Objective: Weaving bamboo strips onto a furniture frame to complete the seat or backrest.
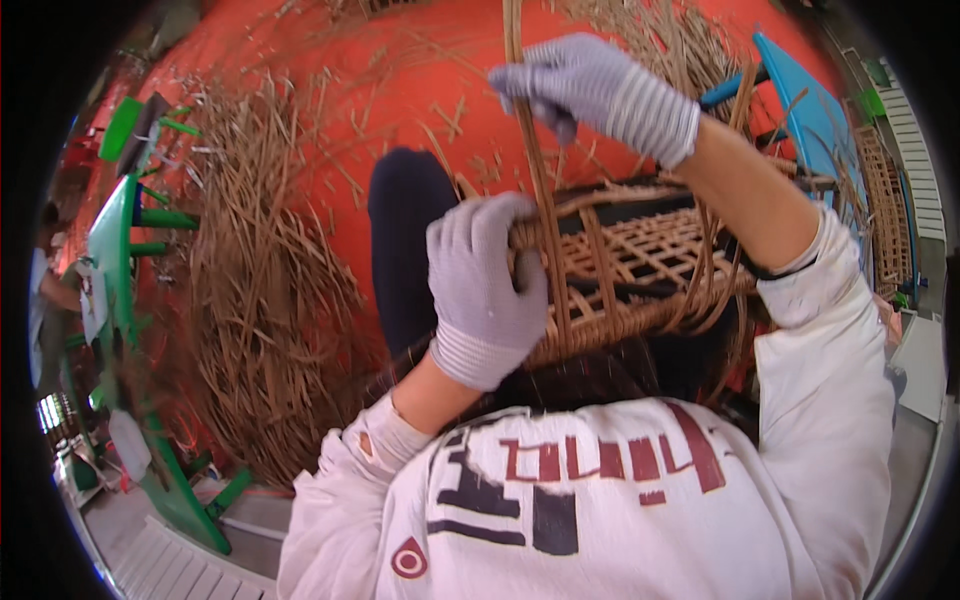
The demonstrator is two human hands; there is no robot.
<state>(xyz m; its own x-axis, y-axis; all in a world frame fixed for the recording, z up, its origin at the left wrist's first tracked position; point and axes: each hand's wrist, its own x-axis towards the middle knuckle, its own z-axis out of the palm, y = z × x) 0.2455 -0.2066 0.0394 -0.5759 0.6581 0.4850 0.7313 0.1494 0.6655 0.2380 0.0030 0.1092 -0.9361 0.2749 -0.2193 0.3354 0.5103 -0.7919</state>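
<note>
A brown woven wicker piece (620, 245) with an open lattice and a bound rim rests across my lap. My left hand (482, 285), in a pale grey knit glove, wraps round the left end of its rim, thumb on the near side. From that end a long flat cane strip (542, 185) rises away from me. Farther up, my right hand (600, 88), gloved the same way, has its fingers closed on this strip. Several loose strands (708, 245) loop around the right part of the wicker piece. My dark-trousered knee (408, 200) is beside the left hand.
A big heap of cane strips (260, 240) lies on the red floor (370, 60) to the left. Another heap (680, 40) is at the far right. A green table (118, 220) stands left, a blue one (815, 120) right. Part of a person (52, 300) shows at the left edge.
</note>
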